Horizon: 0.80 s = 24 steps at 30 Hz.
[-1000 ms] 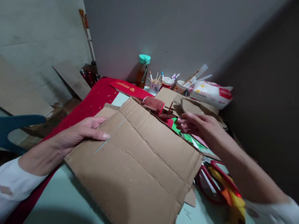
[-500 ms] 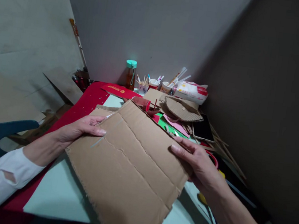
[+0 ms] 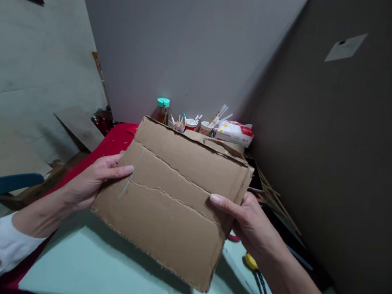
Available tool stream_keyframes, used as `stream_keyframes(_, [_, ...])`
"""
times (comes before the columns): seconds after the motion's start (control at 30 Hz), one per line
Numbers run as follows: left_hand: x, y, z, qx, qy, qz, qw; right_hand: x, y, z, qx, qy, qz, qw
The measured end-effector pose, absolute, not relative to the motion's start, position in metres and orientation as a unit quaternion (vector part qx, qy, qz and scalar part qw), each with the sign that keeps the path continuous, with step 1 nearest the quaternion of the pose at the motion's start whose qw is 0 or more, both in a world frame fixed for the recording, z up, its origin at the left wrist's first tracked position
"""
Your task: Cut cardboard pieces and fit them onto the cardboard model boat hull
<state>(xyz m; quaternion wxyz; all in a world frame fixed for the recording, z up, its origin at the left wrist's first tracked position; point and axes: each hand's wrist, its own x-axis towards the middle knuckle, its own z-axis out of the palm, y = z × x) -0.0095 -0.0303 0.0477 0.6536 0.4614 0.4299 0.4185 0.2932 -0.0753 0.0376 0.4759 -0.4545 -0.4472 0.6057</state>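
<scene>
Both hands, left (image 3: 96, 179) and right (image 3: 244, 218), grip cardboard sheet (image 3: 170, 201), apparently lifted since.

A home craft corner: cups of pens and sticks (image 3: 199, 125) against the wall, cardboard scraps (image 3: 79, 124), a pale cutting mat (image 3: 94, 264) on red cloth (image 3: 116, 136).

Brown cardboard sheet (image 3: 170, 201), pale green mat (image 3: 94, 264), red tablecloth (image 3: 112, 141)
</scene>
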Motion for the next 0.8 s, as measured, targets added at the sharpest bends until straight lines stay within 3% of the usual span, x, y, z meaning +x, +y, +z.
stream_keyframes(0.1, [-0.01, -0.028, 0.05, 0.493, 0.433, 0.411, 0.633, 0.291, -0.075, 0.035, -0.437, -0.461, 0.6, 0.485])
stream_keyframes(0.17, [-0.013, -0.027, 0.053, 0.567, 0.422, 0.447, 0.548, 0.292, -0.077, 0.032, -0.439, -0.506, 0.553, 0.496])
stream_keyframes(0.3, [-0.023, -0.038, 0.055, 0.674, 0.358, 0.514, 0.391, 0.305, -0.089, 0.026, -0.394, -0.725, 0.29, 0.485])
stream_keyframes(0.37, [-0.032, -0.052, 0.043, 0.72, 0.348, 0.483, 0.356, 0.314, -0.098, 0.016, -0.339, -0.813, 0.137, 0.452])
stream_keyframes(0.43, [-0.041, -0.07, 0.021, 0.8, 0.37, 0.4, 0.252, 0.319, -0.107, 0.0, -0.297, -0.859, 0.042, 0.414])
stream_keyframes(0.6, [-0.064, -0.105, -0.035, 0.894, 0.341, 0.239, 0.164, 0.319, -0.127, -0.037, -0.266, -0.916, 0.017, 0.301])
stream_keyframes(0.8, [-0.07, -0.115, -0.026, 0.96, 0.251, 0.065, 0.105, 0.321, -0.142, -0.038, -0.287, -0.936, -0.006, 0.205])
